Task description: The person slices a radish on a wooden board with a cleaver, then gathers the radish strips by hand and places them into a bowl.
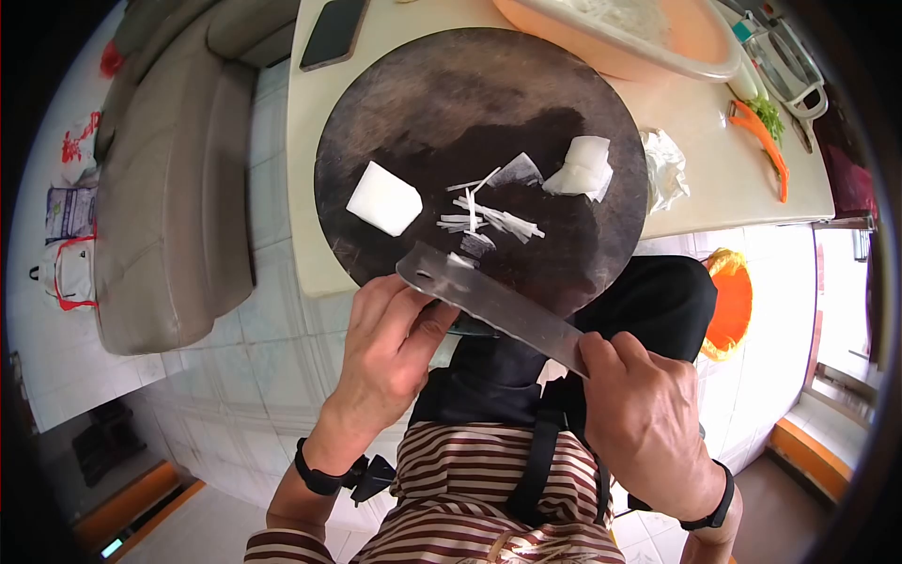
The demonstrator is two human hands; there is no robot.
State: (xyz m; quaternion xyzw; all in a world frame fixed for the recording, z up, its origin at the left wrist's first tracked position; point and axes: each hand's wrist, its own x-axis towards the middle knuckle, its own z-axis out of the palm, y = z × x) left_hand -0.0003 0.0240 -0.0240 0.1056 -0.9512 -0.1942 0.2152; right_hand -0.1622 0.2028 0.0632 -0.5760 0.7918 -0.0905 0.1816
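Observation:
A wide metal knife (498, 305) slants across the near edge of a round dark cutting board (404, 103). My right hand (644, 414) is wrapped round its handle end. At the blade's other end is my left hand (390, 343), its fingers bent and pressed together against the lower edge; whether they pinch anything there is hidden. On the board lie a white block (384, 198) at the left, a small pile of thin white strips (489, 216) in the middle, and thin white slices (580, 169) at the right.
A phone (334, 34) lies at the table's back left. Behind the board stands a large orange basin (620, 42). To the right are crumpled foil (664, 169), a carrot-coloured piece (763, 141) and greens (768, 117). An orange-lined bin (728, 305) stands on the floor.

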